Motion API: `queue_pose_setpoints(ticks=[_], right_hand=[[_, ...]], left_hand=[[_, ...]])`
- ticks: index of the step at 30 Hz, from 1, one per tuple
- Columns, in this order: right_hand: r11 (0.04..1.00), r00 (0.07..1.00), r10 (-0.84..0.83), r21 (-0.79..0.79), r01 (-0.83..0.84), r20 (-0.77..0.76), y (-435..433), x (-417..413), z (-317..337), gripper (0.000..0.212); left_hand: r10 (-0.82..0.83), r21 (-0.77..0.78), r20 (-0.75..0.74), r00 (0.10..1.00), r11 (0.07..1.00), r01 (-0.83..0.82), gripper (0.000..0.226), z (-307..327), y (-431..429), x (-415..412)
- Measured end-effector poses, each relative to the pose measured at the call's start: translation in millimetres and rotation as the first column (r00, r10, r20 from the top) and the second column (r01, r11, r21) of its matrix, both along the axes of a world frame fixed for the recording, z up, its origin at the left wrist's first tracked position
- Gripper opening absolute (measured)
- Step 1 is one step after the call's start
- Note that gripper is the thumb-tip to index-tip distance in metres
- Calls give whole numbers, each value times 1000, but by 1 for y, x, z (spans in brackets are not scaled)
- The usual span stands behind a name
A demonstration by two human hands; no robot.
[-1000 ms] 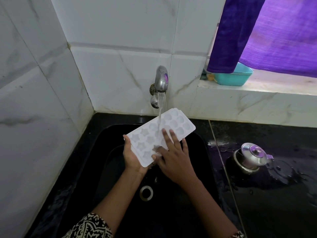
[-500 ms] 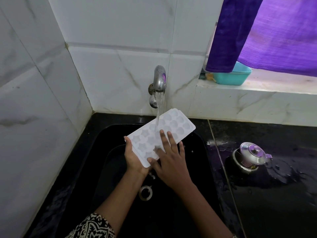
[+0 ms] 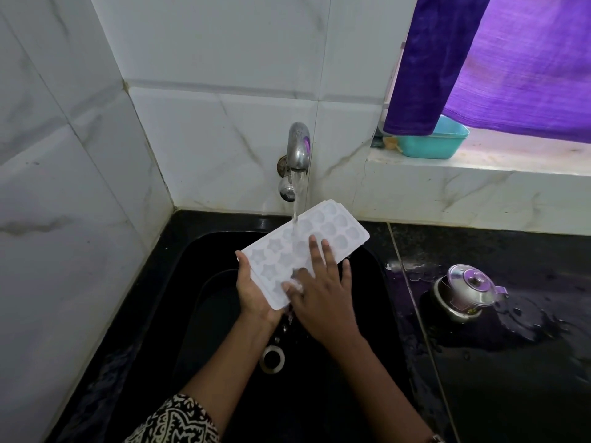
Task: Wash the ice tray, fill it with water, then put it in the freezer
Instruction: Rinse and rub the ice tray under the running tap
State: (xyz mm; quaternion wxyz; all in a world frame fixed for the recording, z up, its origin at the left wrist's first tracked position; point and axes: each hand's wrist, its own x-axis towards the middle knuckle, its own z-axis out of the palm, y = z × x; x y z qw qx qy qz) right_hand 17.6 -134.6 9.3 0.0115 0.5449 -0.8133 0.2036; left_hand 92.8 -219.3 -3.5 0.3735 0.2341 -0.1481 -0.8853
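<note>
Stage: washing, the first of three steps as I judge it; filling and freezing are not yet begun.
Ice tray: the white ice tray, with star and round moulds, is held slanted over the black sink, its far end just below the tap.
Water: the stream lands on the middle moulds and drips off the tray's near end, above the drain.
Left hand: the left hand has its grip clamped on the tray's near left end, palm beneath and thumb on the edge.
Right hand: the right hand has no grip; its straight, spread fingers lie flat on the tray's upper face, apparently rubbing.
Done: the tray is wet; whether it is clean I cannot tell.
Left to do: finish rinsing, level the tray so the moulds hold water, then carry it to the freezer.
Freezer: not in view.
Table: the dark, glossy table right of the sink is wet in patches and bears a lidded steel pot, well apart from the tray.
Room: a corner of white marbled wall tiles; a window ledge with a teal tub under a purple curtain.
Sleeve: a patterned sleeve shows on the left arm.
</note>
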Motion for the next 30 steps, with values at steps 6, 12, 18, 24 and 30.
queue_pose_setpoints(ticks=[6,12,18,24,30], right_hand=[[993,993,84,78,-91,80,12,-6,-3,65],[994,960,-4,-101,33,280,31,-15,4,61],[997,969,-2,-70,20,248,33,-17,3,55],[996,988,65,-75,-55,138,11,-14,12,57],[992,992,123,-13,-123,25,-26,-12,19,63]], left_hand=[[-22,3,4,1000,1000,22,85,-3,-3,4],[3,0,-13,1000,1000,-3,79,-7,5,10],[-75,29,-9,997,997,75,87,-6,12,3],[-175,53,24,984,983,174,103,3,15,-8],[-161,58,-3,987,985,161,100,12,16,-20]])
